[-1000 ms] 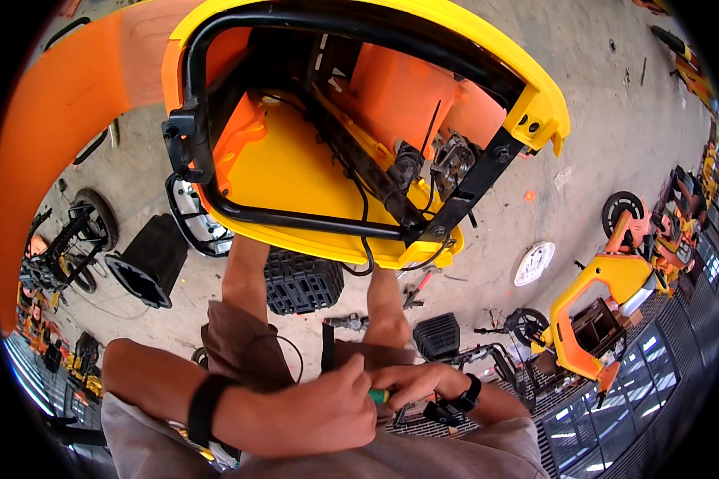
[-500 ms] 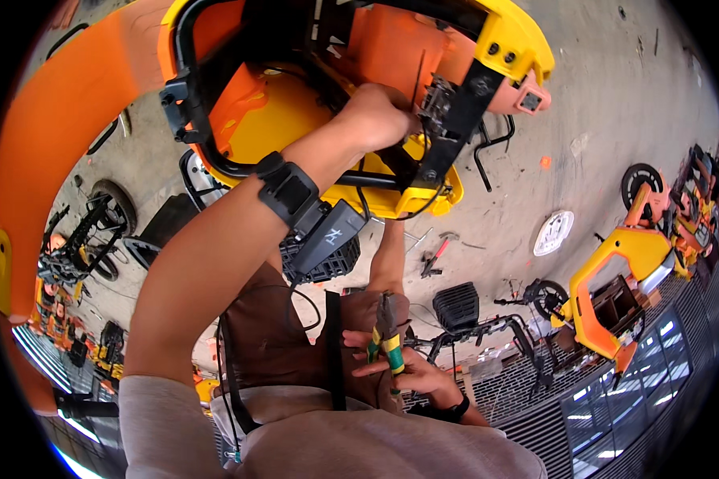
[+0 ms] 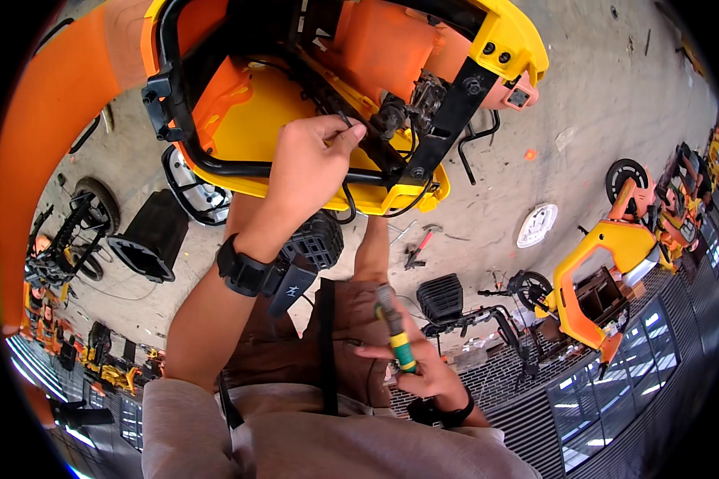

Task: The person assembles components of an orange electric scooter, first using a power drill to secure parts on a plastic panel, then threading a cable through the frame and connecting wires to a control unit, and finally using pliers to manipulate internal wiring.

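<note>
Above the yellow scooter body [image 3: 268, 104], my left hand [image 3: 311, 160] is closed in a pinch. Between thumb and forefinger is a thin black strand, perhaps a cable; its far end is hidden. Just right of these fingers, a dark metal mechanism [image 3: 429, 94] with thin cables sits beside the black frame bar [image 3: 451, 120]. Low in front of my body, my right hand [image 3: 427, 371] grips a pair of pliers [image 3: 403, 350] with green and yellow handles, jaws pointing up. The pliers are somewhat blurred.
A red-handled hammer [image 3: 423, 243] lies on the floor. Nearby are a black bin-like shell [image 3: 150, 235], a white oval part [image 3: 537, 225] and a black basket [image 3: 439, 297]. A yellow scooter shell [image 3: 571, 295] stands at right. A large orange panel [image 3: 36, 160] curves along the left.
My left hand has drawn back left from the mechanism, uncovering it, and now pinches the strand. The right hand with the pliers has shifted slightly right, and the pliers have turned.
</note>
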{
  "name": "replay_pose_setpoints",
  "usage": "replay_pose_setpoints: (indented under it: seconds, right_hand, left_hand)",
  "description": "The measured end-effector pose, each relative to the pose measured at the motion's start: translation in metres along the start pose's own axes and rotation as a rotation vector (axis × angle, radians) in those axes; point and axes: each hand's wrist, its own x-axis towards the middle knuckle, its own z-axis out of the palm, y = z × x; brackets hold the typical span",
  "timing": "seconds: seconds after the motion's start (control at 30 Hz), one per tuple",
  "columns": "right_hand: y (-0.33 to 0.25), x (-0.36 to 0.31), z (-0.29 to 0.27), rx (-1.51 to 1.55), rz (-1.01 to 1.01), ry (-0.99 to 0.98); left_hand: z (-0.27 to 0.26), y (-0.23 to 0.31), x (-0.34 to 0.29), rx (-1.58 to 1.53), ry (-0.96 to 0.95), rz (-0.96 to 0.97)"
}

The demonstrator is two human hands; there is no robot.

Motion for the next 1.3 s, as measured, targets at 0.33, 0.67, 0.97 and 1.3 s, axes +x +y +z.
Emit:
replay_pose_setpoints:
  seconds: [0.33,0.67,0.97,1.3]
  right_hand:
    - [-0.085,0.005,-0.093,-0.704,0.215,0.403]
    - [-0.076,0.11,-0.211,-1.565,0.07,0.065]
    - [-0.075,0.171,-0.215,-1.439,-0.126,-0.091]
    - [-0.086,0.197,-0.206,-1.68,-0.1,-0.349]
  left_hand:
    - [-0.039,-0.002,-0.004,0.304,0.016,0.183]
    - [-0.041,-0.003,0.003,0.819,-0.042,0.517]
    - [-0.018,0.002,0.006,0.62,-0.09,0.356]
    - [-0.01,0.0,0.006,0.549,0.064,0.358]
